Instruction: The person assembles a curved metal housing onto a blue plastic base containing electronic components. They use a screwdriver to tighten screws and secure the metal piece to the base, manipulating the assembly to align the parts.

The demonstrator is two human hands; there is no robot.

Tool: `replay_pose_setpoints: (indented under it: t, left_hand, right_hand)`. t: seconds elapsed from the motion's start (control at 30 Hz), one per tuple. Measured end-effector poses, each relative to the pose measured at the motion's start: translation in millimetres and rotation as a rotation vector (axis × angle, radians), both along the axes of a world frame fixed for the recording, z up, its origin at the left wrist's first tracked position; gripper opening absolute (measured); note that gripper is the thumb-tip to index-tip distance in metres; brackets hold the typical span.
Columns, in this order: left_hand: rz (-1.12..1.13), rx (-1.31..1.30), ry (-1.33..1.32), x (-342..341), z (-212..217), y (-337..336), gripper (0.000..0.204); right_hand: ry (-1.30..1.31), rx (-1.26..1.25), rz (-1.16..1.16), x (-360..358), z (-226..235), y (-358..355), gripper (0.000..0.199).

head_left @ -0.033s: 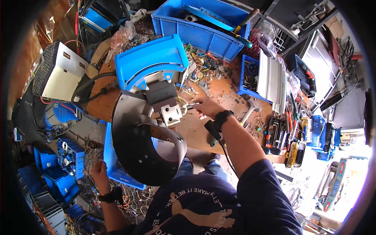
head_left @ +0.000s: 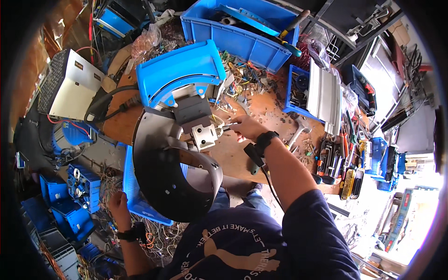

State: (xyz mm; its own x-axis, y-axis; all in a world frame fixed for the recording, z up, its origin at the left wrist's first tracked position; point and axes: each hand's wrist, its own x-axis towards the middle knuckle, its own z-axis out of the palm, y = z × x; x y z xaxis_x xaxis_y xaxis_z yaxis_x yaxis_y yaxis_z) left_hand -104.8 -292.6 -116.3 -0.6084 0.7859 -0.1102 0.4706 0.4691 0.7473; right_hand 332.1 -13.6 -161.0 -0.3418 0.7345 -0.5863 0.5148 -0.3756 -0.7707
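Observation:
My right hand (head_left: 249, 128) pinches a short metal rod-like piece (head_left: 227, 127) at the side of a silver metal block (head_left: 204, 136); its exact kind is too small to tell. The block, with two dark round holes or screw heads, sits below a dark grey rectangular part (head_left: 192, 111). Behind these stands a blue curved housing (head_left: 179, 70). A large black curved metal guard (head_left: 154, 177) arches toward me on the left. My left hand (head_left: 120, 207) is a closed fist beside the guard and a blue crate (head_left: 151, 215), with nothing visible in it.
Wire scraps litter the wooden bench (head_left: 238, 158). A big blue bin (head_left: 233, 42) stands at the back, a hammer (head_left: 298, 133) and several hand tools to the right. A grey-white box (head_left: 77, 86) stands left, with a thick black cable (head_left: 112, 98) near it.

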Motion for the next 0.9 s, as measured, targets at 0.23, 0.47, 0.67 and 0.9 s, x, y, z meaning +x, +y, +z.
replay_pose_setpoints:
  t: [0.23, 0.47, 0.67, 0.9]
  left_hand:
    - [-0.002, -0.086, 0.106, -15, -21, 2, 0.017]
    - [0.010, -0.161, 0.086, -17, -28, -3, 0.019]
    - [0.002, -0.142, 0.097, -8, -30, 2, 0.019]
    - [0.010, -0.131, 0.152, 3, -18, -2, 0.017]
  right_hand:
    - [0.101, -0.141, 0.006, -5, 2, 3, 0.025]
    - [0.213, -0.256, -0.065, -10, 4, 2, 0.019]
    - [0.255, -0.272, -0.123, -10, 10, 1, 0.017]
    - [0.299, -0.254, -0.127, -8, -1, 3, 0.020]
